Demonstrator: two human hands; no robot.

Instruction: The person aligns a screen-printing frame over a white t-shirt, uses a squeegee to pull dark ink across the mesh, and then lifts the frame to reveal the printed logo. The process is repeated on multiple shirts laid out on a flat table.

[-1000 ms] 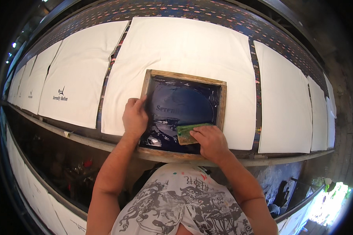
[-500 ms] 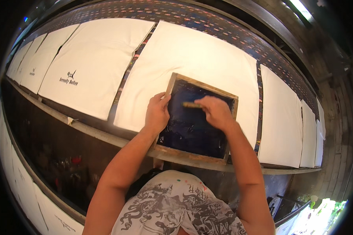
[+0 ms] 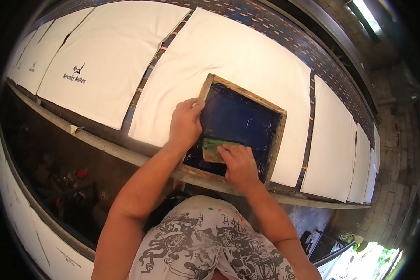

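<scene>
Long dark speckled desk (image 3: 266, 25), paved floor (image 3: 391, 186) off to the right. White cloths (image 3: 182, 70) in a row, a wooden frame (image 3: 247, 94) with a dark blue inside lying on one. Hands: left hand (image 3: 185, 123) curled around the frame's left side, right hand (image 3: 240, 163) closed on a green squeegee (image 3: 213, 150) inside it. Half a second ago the squeegee was farther up; now it's nearer the person.

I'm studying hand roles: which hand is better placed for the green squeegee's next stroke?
Likely the right hand: it grips the green squeegee inside the wooden frame. The left hand is occupied holding the frame's left side.
</scene>
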